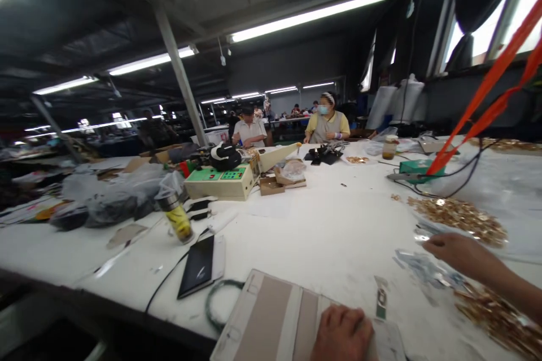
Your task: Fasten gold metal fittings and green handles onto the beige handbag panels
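My left hand [344, 334] lies at the lower middle on a flat beige-and-white board [269, 313]. Its fingers are curled together, and whatever is under them is hidden. At the right, my right hand [451, 249] is closed, thumb and fingertips at a small clear plastic packet [421, 234]. Just beyond that hand spreads a pile of gold-coloured metal pieces [461, 219]. Closer in lie several clear, silvery packets [429, 271] and a second heap of gold-coloured pieces [499, 318]. A small packet [381, 296] with a metal piece rests at the board's edge.
Left of the board are a green ring [212, 304], a dark tablet [198, 265] and a yellow-labelled bottle [178, 217]. A cream machine [222, 180] with green panels stands behind. Orange straps [486, 87] hang over a green box [421, 168]. Two people sit across the white table [322, 237].
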{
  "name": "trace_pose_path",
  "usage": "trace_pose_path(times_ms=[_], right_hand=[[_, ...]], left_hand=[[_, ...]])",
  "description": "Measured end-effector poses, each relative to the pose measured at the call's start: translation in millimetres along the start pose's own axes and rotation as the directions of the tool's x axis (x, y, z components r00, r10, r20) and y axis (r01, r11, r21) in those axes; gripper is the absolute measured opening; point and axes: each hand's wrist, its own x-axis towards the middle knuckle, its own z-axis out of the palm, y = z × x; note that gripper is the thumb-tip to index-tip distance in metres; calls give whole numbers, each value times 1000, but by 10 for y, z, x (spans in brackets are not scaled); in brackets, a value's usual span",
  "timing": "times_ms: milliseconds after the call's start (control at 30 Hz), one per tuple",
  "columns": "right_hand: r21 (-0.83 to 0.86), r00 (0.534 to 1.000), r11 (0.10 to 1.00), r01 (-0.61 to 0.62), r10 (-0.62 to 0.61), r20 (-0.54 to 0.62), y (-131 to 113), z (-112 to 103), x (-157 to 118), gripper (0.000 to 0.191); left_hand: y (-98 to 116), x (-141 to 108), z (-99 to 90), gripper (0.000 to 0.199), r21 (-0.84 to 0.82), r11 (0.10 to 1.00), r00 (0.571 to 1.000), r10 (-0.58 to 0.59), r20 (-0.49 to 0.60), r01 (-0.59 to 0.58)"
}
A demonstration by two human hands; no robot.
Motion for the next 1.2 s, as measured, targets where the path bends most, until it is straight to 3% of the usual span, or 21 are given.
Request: trace_pose_path(times_ms=[67,133,267,367,433,567,933,1200], right_hand=[[75,1000,997,-3,4,-19,-57,-24,-18,34],[135,999,991,-25,20,42,-229,-62,-159,34],[228,966,969,-98,37,257,-840,-117,-810,41],[302,941,948,-104,-5,339,-1279,-13,-1193,31],[300,931,951,-78,-38,363,-1424,102,-1322,27],[244,922,970,-9,-86,377,-1446,238,-1470,26],[245,908,964,-105,-8,419,-1622,419,-1561,33],[250,905,957,-148,29,424,-1650,402,-1549,31]], left_hand=[[62,-49,-128,70,-64,998,1000,7,1,-7],[180,-119,-305,72,-122,991,999,44,-21,-46],[456,-175,-600,54,-144,987,994,-79,-82,67],[512,-80,-655,52,-95,993,996,-77,-43,72],[493,-11,-635,51,-69,996,998,-58,-23,56],[462,19,-607,50,-43,999,999,-19,-34,18],[466,11,-594,49,-52,999,998,-12,-64,9],[461,21,-609,48,-71,997,998,-18,-66,14]])
